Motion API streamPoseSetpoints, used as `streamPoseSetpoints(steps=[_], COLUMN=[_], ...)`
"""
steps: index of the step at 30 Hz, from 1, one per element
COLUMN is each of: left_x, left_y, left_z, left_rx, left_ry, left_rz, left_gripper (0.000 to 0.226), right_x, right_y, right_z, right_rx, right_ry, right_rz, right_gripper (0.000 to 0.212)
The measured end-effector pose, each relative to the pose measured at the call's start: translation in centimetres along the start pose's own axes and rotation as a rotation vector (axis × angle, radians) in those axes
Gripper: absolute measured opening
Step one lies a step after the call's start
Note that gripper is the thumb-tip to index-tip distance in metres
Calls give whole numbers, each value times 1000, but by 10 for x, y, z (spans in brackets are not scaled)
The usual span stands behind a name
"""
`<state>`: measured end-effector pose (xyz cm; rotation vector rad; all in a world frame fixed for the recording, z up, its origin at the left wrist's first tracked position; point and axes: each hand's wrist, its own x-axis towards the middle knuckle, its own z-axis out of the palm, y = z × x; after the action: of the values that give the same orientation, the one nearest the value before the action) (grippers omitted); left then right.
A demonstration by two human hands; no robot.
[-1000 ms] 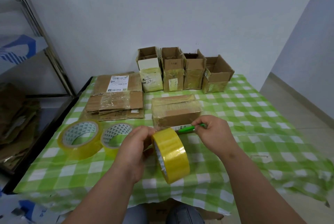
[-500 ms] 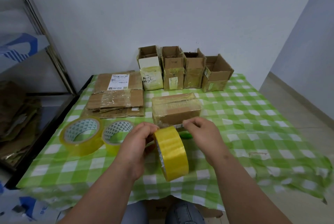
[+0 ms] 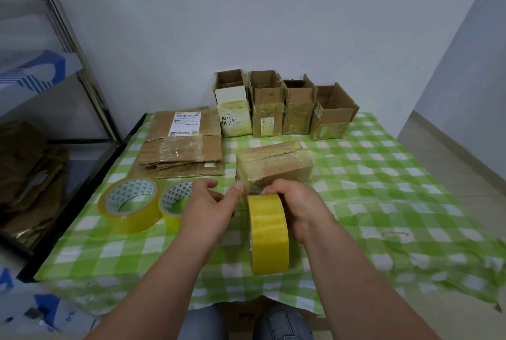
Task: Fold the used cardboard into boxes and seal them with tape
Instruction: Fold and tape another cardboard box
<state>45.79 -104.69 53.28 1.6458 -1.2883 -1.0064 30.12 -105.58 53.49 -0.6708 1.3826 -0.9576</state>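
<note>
My right hand (image 3: 298, 205) grips a yellow tape roll (image 3: 269, 232) from above and holds it on edge over the checked tablecloth (image 3: 383, 189). My left hand (image 3: 208, 211) is just left of the roll, thumb raised and fingers loosely curled, with nothing visible in it. Right behind both hands lies a small cardboard box (image 3: 273, 167), closed and wrapped in clear tape. A stack of flattened cardboard (image 3: 180, 156) lies at the back left of the table.
Two more tape rolls (image 3: 128, 205) (image 3: 175, 200) lie flat to the left of my hands. Several open-topped folded boxes (image 3: 298, 109) stand in a row against the wall. A metal shelf (image 3: 82, 93) and piled cardboard (image 3: 24, 169) are off the table's left edge.
The yellow roll passed from my left hand to my right hand. The green tool my right hand held is no longer visible. My left hand has let go of the roll.
</note>
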Motion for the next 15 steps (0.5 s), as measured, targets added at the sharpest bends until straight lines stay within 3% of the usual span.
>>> streamPoseSetpoints(steps=[6, 9, 15], left_x=[19, 36, 52], left_y=[21, 28, 21], left_z=[3, 5, 1], left_rx=[306, 538, 483], left_ry=[-101, -222, -263], left_rz=[484, 493, 501], left_gripper=[40, 33, 38], right_x=[0, -4, -5], right_y=[4, 3, 4], right_z=[0, -2, -12], right_rx=[-5, 13, 51], right_ry=[-45, -55, -41], right_rz=[-84, -126, -186], right_gripper=[14, 3, 13])
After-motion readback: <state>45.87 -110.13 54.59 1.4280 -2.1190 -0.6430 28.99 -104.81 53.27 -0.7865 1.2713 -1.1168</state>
